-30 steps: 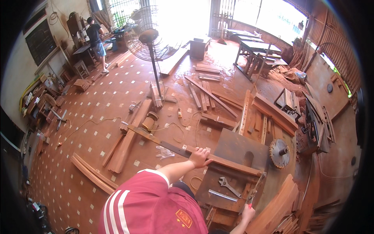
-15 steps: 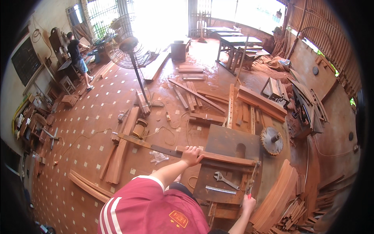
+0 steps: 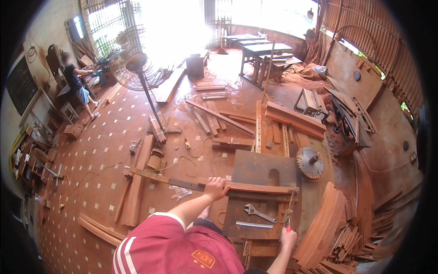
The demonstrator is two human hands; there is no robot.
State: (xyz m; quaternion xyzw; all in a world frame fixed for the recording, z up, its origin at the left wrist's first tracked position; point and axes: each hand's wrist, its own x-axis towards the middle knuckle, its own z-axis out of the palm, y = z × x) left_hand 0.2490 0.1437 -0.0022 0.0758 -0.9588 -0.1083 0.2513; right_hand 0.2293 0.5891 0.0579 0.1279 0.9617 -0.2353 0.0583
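My left hand [image 3: 215, 188] is closed over a long reddish wooden strip [image 3: 258, 187], which lies across a dark metal saw table [image 3: 248, 164]. A dark, narrow bar [image 3: 173, 179] meets the strip near this hand and runs off to the left past the table. My right hand [image 3: 288, 237] is closed on the red handle of a long, thin metal tool [image 3: 289, 211]. The tool's far end is at the strip's right end; whether it touches I cannot tell. An adjustable wrench [image 3: 260, 213] and a white ruler [image 3: 254, 224] lie on the near part of the table.
A toothed circular saw blade [image 3: 310, 163] stands right of the table. Wooden planks [image 3: 319, 228] and offcuts are heaped nearer right. A spool [image 3: 156, 160], cords and a standing fan [image 3: 137, 64] are on the left floor. Another person [image 3: 77, 84] works at the far left.
The view has shifted slightly, moving the whole scene left in the picture. Both hands keep their holds on the wooden strip and the red-handled tool. The far person's arms have moved.
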